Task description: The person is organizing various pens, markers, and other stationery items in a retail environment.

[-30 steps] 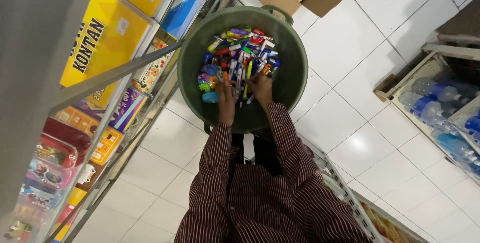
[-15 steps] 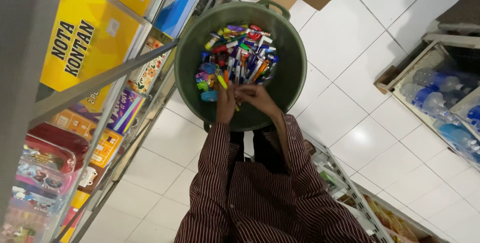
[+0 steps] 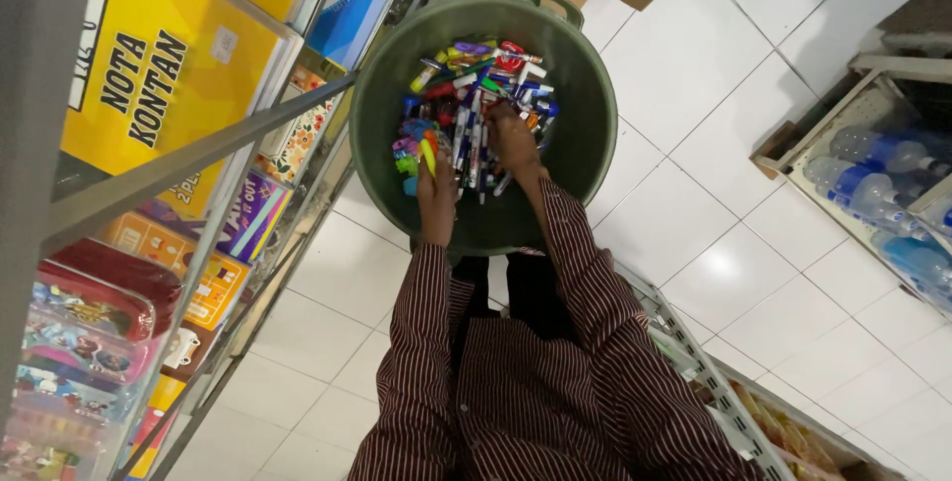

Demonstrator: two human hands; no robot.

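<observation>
Below, both hands reach into a green tub [image 3: 585,134] of mixed pens [image 3: 474,104] on the white tiled floor [image 3: 714,273]: the left hand [image 3: 436,193] pinches a yellow-green pen [image 3: 427,156], while the right hand [image 3: 514,139] rests among the pile, its grip hidden. Metal shelves [image 3: 198,159] of stationery stand alongside.

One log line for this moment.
left hand: holds yellow pen | right hand: in pile of coloured pens | round green plastic tub: on floor
</observation>
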